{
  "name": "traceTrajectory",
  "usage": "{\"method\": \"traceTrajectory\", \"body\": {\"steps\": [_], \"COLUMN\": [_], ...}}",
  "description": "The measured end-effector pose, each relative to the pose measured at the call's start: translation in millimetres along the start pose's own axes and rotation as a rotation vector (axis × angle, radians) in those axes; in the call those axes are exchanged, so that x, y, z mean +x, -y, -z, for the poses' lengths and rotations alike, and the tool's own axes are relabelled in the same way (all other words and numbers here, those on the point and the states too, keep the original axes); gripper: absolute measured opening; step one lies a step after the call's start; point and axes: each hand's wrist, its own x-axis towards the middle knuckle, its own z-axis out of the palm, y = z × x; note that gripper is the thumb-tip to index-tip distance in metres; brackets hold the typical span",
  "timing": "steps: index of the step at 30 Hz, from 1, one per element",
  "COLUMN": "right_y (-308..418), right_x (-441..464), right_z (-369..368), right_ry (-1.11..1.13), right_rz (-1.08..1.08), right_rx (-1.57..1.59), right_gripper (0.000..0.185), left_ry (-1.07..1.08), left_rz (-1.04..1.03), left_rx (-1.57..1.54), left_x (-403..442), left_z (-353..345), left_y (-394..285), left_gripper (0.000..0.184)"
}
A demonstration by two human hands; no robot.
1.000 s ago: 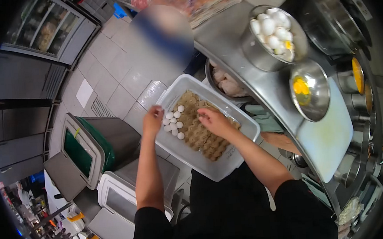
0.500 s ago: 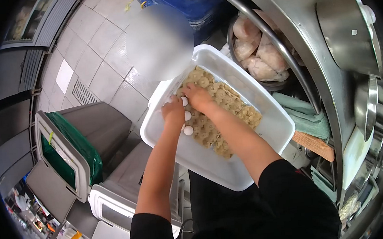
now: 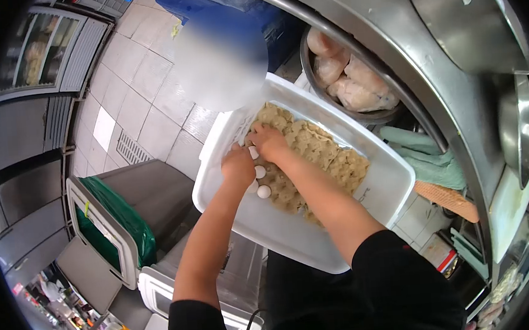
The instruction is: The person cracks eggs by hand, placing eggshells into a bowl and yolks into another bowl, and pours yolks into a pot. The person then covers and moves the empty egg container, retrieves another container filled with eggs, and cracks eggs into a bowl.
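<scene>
A pale grey tiled floor [image 3: 157, 117], with a slotted rectangular drain grate [image 3: 132, 150] set into it, stretches between a glass-fronted metal cabinet [image 3: 39, 51] at left and a stainless-steel counter [image 3: 382, 9] at right.

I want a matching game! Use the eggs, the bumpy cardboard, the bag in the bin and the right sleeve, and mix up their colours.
Things:
1. eggs
2. bumpy cardboard
3. bag in the bin
4. right sleeve

Colours:
A. green
B. black
C. white
D. brown

Right pairs: 1-C, 2-D, 3-A, 4-B
</scene>
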Motion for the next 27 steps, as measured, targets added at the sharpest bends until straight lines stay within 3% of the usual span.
{"method": "traceTrajectory", "body": {"steps": [1, 3, 4, 6, 7, 9, 10, 11, 13, 15, 17, 19, 21, 24, 25, 26, 27], "right_y": [-1.4, -6.6, -9.8, -16.8, -16.3, -9.1, -29.3, -11.8, -12.1, -9.2, -12.6, -16.7, -16.9, -23.8, -24.3, -22.2, -19.8], "right_x": [7.7, 11.7, 8.4, -4.8, -15.4, -44.6, -57.3, -97.8, -173.3, -261.8, -380.0, -450.1, -513.1, -583.9, -597.4, -608.4, -618.7], "right_z": [-2.6, -8.2, -6.6, 4.2, 10.2, 27.3, -9.9, 21.4, 36.5, 63.8, 146.8, 193.5, 251.5, 320.8, 339.6, 360.7, 380.1], "right_ry": [-0.004, 0.015, 0.014, -0.159, -0.158, -0.135, -0.342, -0.173, -0.032, -0.035, -0.021, -0.204, -0.393, -0.809, -0.987, -1.005, -1.161], "right_rz": [-0.002, 0.003, 0.002, 0.004, 0.004, -0.3, -0.123, -0.33, -0.337, -0.357, -0.374, -0.383, -0.489, -0.408, -0.344, -0.334, -0.4], "right_rx": [0.014, 0.014, 0.007, 0.281, 0.269, 0.74, 0.829, 1.161, 1.477, 1.569, 1.392, 1.266, 1.337, 0.981, 0.813, 0.817, 0.578], "right_gripper": [0.04, 0.034, 0.034, 0.033, 0.033, 0.036, 0.044, 0.05, 0.056, 0.054, 0.041, 0.039, 0.031, 0.042, 0.044, 0.044, 0.044], "left_ry": [0.005, -0.113, -0.117, 0.088, 0.086, 0.112, 0.121, 0.138, 0.12, 0.213, 0.23, -0.047, -0.095, -0.2, -0.314, -0.428, -0.514], "left_rz": [0.001, 0.047, 0.044, 0.007, 0.0, -0.078, -0.06, -0.055, -0.024, -0.003, -0.113, -0.403, -0.533, -0.764, -0.862, -0.958, -1.041], "left_rx": [0.014, -0.464, -0.47, -1.38, -1.389, -2.039, -2.084, -2.126, -1.961, -1.772, -1.551, -1.22, -1.091, -0.878, -0.812, -0.743, -0.737], "left_x": [-18.2, -54.5, -61.7, -75.8, -90.9, -125.3, -140.7, -151.8, -168.6, -198.3, -220.1, -224.6, -257.0, -297.3, -308.3, -319.2, -328.5], "left_z": [14.6, 29.6, 19.4, -3.2, -5.4, -3.5, -4.7, -9.0, -22.6, -26.8, 29.0, 50.0, 116.5, 207.5, 230.6, 250.5, 263.9], "left_y": [4.1, 9.0, 17.4, 36.0, 33.7, 27.4, 21.8, 13.5, -9.8, -34.0, -99.7, -144.5, -193.4, -280.9, -307.7, -334.3, -359.7], "left_gripper": [0.038, 0.04, 0.04, 0.043, 0.043, 0.049, 0.05, 0.052, 0.049, 0.046, 0.04, 0.043, 0.047, 0.057, 0.057, 0.056, 0.05]}}
